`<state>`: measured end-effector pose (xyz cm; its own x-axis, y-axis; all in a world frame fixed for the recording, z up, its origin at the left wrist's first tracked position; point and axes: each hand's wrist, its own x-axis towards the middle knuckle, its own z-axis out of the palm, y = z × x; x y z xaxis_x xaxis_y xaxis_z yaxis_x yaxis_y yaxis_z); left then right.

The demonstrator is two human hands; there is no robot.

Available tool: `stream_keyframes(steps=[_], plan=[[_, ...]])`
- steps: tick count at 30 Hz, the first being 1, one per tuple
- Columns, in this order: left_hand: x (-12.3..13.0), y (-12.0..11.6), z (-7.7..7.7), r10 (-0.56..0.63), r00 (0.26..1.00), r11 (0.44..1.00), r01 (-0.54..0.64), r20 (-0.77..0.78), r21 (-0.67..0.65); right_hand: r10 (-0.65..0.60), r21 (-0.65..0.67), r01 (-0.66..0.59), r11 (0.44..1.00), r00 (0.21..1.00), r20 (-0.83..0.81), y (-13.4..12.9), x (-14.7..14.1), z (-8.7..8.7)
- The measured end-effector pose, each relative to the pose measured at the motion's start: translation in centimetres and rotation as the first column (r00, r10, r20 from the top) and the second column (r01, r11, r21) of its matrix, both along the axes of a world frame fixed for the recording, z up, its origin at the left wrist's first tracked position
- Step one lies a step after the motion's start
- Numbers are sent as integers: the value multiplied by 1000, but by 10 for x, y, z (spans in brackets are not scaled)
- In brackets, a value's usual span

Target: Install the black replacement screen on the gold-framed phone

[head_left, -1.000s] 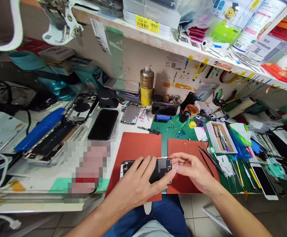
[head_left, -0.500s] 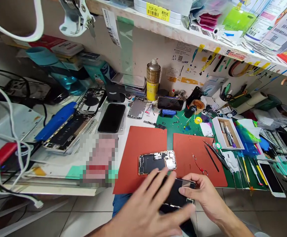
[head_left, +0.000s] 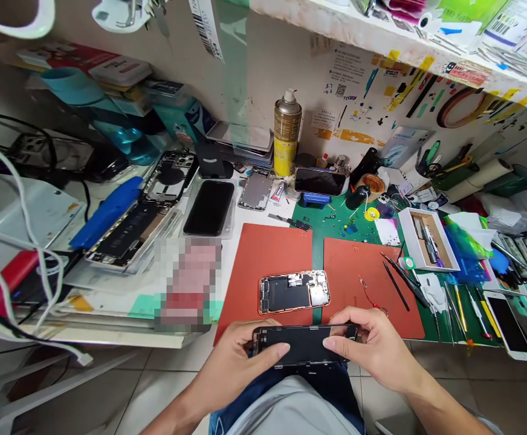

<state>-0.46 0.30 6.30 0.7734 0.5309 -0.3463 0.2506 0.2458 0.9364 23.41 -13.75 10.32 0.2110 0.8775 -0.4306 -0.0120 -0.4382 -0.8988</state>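
A dark phone screen (head_left: 306,347), its black back side toward me, is held level just off the table's front edge. My left hand (head_left: 249,356) grips its left end, thumb pressed on the back. At the right end my right hand (head_left: 365,344) holds it the same way, thumb on top and fingers beyond the far edge. Just past the screen lies an opened phone body (head_left: 294,292) with an orange-gold frame, its battery and boards exposed, on the left red-brown mat (head_left: 272,251). Fingertips under the screen are hidden.
A second red-brown mat (head_left: 356,263) carries a thin red wire loop. Tweezers (head_left: 408,284) and screwdrivers (head_left: 478,311) lie to the right, beside a white phone (head_left: 509,326). A spray can (head_left: 287,133) stands at the back. Opened phone parts (head_left: 127,235) and white cables (head_left: 23,211) crowd the left.
My left hand, spread and blurred over the screen before, has come back to the left and closed on its left end. The right hand keeps its hold. The head view has shifted slightly.
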Motion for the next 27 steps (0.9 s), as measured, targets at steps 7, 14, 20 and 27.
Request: stream_keyframes(steps=[7, 14, 20, 27], plan=[[-40, 25, -11, 600, 798, 794, -602, -52, -78, -200, 50, 194, 980, 944, 264, 4, 19, -16], [7, 49, -5, 754, 627, 650, -674, 195, -351, -238, 43, 251, 967, 833, 499, 6, 11, -57], [23, 50, -20, 735, 657, 658, -631, 168, -410, -341, 15, 354, 935, 887, 311, 6, 5, -64], [23, 48, -20, 710, 688, 671, -598, 148, -439, -352, 232, 265, 936, 694, 628, 13, -31, -40]])
